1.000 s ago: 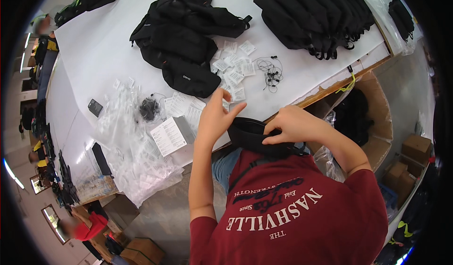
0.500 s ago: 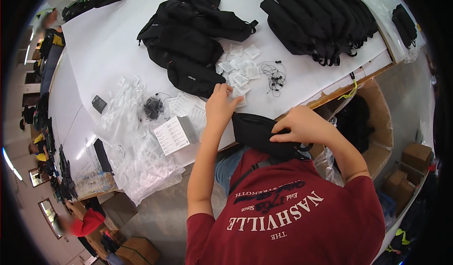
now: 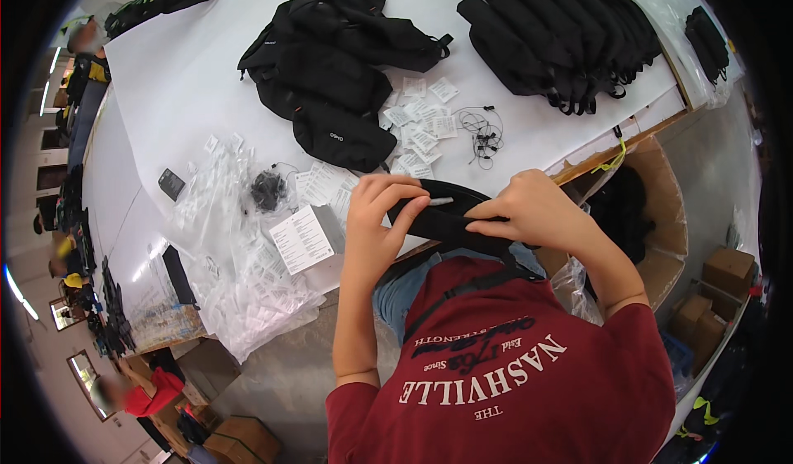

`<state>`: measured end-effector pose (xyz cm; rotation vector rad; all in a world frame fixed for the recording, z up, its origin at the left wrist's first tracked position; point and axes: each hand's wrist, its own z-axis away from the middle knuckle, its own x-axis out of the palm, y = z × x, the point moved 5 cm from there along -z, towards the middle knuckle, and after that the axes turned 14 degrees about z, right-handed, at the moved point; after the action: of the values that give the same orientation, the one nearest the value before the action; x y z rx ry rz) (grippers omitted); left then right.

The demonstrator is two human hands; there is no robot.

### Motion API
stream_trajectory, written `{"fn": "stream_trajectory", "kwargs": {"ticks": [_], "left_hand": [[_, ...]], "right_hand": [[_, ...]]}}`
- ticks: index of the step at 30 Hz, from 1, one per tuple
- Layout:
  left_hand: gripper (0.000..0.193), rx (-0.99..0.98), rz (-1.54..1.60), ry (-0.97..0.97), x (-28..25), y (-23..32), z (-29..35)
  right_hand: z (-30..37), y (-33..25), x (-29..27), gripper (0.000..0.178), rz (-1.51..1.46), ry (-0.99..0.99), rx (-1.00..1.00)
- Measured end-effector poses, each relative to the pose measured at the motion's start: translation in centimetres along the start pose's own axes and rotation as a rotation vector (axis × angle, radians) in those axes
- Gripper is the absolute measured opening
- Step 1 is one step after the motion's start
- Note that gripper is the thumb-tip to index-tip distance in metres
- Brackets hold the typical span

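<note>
A black fabric waist pouch point(image 3: 450, 226) lies at the table's near edge, against my body, with its top opening spread. My right hand point(image 3: 529, 208) pinches the pouch's edge on the right side. At the opening's left end is my left hand point(image 3: 382, 208), its thumb and fingers closed on a small white packet point(image 3: 439, 201) that shows just inside the opening. Just beyond lies a heap of flat white packets point(image 3: 423, 130). Several black pouches point(image 3: 330, 68) are piled farther back on the table.
Thin black cords point(image 3: 481, 140) lie right of the packets. A white card stack point(image 3: 301, 239) and a clear plastic bag point(image 3: 239, 266) sit to the left. Overlapping black pouches point(image 3: 562, 35) fill the far right. An open cardboard box point(image 3: 661, 208) stands beside the table.
My left hand has come back from the packet heap to the pouch, with a white packet in its fingers. The pouch opening is spread wider, and my right hand has shifted slightly.
</note>
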<state>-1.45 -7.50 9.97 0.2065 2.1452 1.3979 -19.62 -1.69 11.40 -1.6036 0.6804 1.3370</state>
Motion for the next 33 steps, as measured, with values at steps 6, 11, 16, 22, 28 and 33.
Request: {"fn": "stream_trajectory", "kwargs": {"ticks": [6,11,16,22,28,33], "left_hand": [[0.069,-0.101,0.448,0.756,-1.9,-2.9,3.6],[0.059,-0.362,1.521,0.492,4.2,-6.1,7.5],[0.038,-0.559,1.619,0.591,4.5,-5.5,7.5],[0.034,-0.573,1.601,0.783,4.1,-5.8,7.0],[0.035,-0.523,1.584,0.766,3.8,-5.3,7.3],[0.038,-0.453,1.477,0.623,3.6,-5.3,7.8]], "right_hand": [[-0.8,-0.5,-0.9,0.017,0.019,0.261,0.017],[-1.6,-1.9,-0.6,0.019,-0.163,0.366,0.031],[-2.2,-2.4,0.0,0.026,-0.167,0.236,0.033],[-1.6,-2.0,0.9,0.026,-0.481,0.359,0.186],[-1.3,-2.0,1.2,0.026,-0.572,0.369,0.168],[-1.6,-2.7,0.5,0.026,-0.450,0.322,0.070]]}}
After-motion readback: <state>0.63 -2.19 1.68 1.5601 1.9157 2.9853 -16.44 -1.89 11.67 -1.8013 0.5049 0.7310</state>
